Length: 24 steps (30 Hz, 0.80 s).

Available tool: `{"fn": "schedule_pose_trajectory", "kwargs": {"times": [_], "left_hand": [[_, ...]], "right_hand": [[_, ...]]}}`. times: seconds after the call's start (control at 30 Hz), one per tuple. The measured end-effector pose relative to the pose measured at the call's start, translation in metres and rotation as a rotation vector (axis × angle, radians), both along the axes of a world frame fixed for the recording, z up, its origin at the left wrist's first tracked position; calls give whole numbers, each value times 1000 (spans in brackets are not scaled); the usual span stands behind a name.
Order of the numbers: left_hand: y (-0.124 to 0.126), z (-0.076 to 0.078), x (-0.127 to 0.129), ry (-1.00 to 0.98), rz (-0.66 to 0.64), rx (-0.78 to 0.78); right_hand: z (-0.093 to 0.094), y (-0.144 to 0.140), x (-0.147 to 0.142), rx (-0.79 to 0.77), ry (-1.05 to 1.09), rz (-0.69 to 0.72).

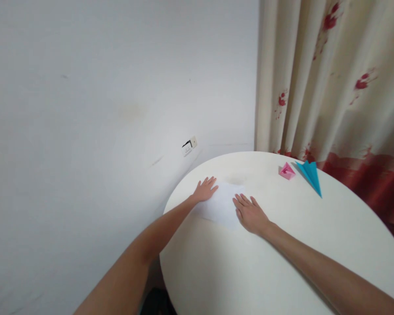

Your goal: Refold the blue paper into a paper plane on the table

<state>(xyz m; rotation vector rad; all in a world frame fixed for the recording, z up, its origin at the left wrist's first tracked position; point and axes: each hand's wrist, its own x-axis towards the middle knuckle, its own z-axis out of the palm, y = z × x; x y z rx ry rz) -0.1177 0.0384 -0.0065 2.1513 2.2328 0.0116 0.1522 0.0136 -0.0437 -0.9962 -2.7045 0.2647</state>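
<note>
Head view: round white table against a wall, curtain at far right.
Paper: white sheet lies flat near the table's far-left edge.
Left hand: fingers spread flat, pressing the sheet's left edge.
Right hand: flat, palm down on the sheet's right side.
Bystanders: pink folded paper and blue paper plane, far right, well apart.
Technique: judged best with even pressure from both palms, keeping edges aligned.

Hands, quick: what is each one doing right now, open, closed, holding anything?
Left hand: open, flat on the left edge of the white paper sheet.
Right hand: open, palm down on the sheet's right side, gripping nothing.
</note>
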Motion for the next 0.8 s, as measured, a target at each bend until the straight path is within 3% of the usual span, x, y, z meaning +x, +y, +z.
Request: {"fn": "schedule_pose_trajectory", "kwargs": {"times": [0.07, 0.13, 0.27, 0.33, 0.43, 0.57, 0.67, 0.8], "left_hand": [[-7, 5, 2, 8, 42, 29], [-22, 0, 17, 22, 48, 85], [-63, -32, 59, -9, -173, 144], [-74, -42, 64, 0, -195, 169], [-69, -39, 39, 9, -91, 137], [-41, -22, -23, 27, 22, 66], [-23, -18, -54, 31, -3, 32], [-7, -20, -67, 43, -33, 9]], "right_hand": [[1, 0, 0, -2, -1, 5], [1, 0, 1, 1, 1, 9], [-1, 0, 0, 12, 19, 17], [-2, 1, -1, 5, 30, 8], [-5, 1, -2, -4, 33, -27], [-9, 2, -3, 7, 26, -42], [-10, 2, -3, 11, 36, -40], [-7, 2, -4, -8, 49, -42]]}}
